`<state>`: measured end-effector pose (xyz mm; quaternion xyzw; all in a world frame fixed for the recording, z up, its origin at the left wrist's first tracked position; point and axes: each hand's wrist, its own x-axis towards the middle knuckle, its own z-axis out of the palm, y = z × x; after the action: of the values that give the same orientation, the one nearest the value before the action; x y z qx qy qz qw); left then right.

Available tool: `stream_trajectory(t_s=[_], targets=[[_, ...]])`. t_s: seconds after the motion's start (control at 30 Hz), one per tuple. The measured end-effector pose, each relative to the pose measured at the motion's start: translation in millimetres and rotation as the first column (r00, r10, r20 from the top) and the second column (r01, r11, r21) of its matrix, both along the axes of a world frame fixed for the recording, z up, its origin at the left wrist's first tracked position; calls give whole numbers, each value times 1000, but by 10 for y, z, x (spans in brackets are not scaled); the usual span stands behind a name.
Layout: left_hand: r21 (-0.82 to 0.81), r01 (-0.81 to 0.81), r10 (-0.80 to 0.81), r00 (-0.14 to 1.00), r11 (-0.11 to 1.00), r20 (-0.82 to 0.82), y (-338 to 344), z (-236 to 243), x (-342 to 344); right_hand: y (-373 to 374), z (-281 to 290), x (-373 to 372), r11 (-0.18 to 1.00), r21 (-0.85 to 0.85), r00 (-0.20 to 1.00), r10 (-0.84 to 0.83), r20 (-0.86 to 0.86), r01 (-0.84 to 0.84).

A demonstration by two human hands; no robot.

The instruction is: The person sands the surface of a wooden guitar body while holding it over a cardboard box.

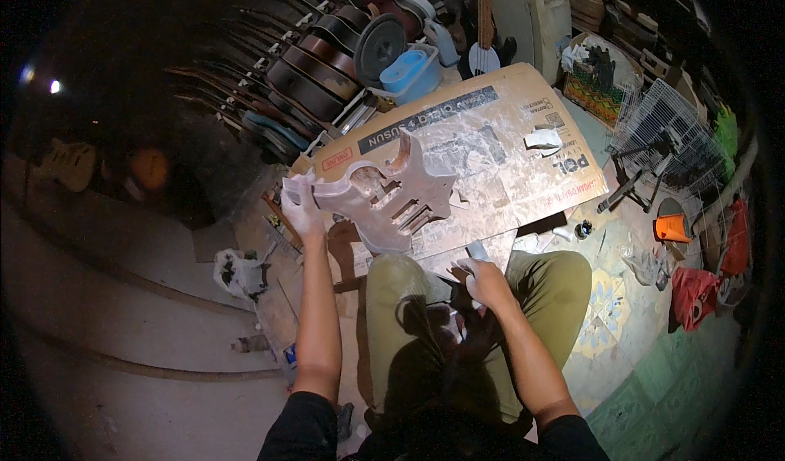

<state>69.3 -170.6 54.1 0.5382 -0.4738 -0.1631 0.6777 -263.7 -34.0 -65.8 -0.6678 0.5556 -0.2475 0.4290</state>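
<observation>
An unfinished electric guitar body (378,220), brownish-grey and dusty, with two horns and cut-out cavities, is tilted above my knees and the cardboard. My left hand (302,205), whitened with dust, is closed on its left end. My right hand (486,281) is over my lap, apart from the body, its fingers closed round a small flat grey piece (476,251). That piece is partly covered by the fingers, so its kind does not show. Beneath the guitar body lies a flattened cardboard sheet (523,97) streaked with pale dust.
A folded white piece (543,140) lies on the cardboard. Several guitars (302,81) stand in a row behind, beside a clear tub (419,81) with a blue container (402,69). At right are a wire cage (666,122), an orange object (672,228) and a red bag (695,297).
</observation>
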Motion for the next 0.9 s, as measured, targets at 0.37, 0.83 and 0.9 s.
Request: stream_trajectory(t_s=[0.37, 0.83, 0.9], targets=[[35, 220, -217, 973, 975, -77, 6, 555, -327, -17, 92, 37, 991, 132, 1000, 9, -24, -6], [-44, 310, -311, 950, 950, -5, 1015, 261, -195, 19, 95, -8, 989, 138, 999, 45, 5, -45], [-18, 300, -299, 954, 954, 34, 1192, 178, -239, 39, 61, -30, 994, 99, 998, 53, -14, -51]])
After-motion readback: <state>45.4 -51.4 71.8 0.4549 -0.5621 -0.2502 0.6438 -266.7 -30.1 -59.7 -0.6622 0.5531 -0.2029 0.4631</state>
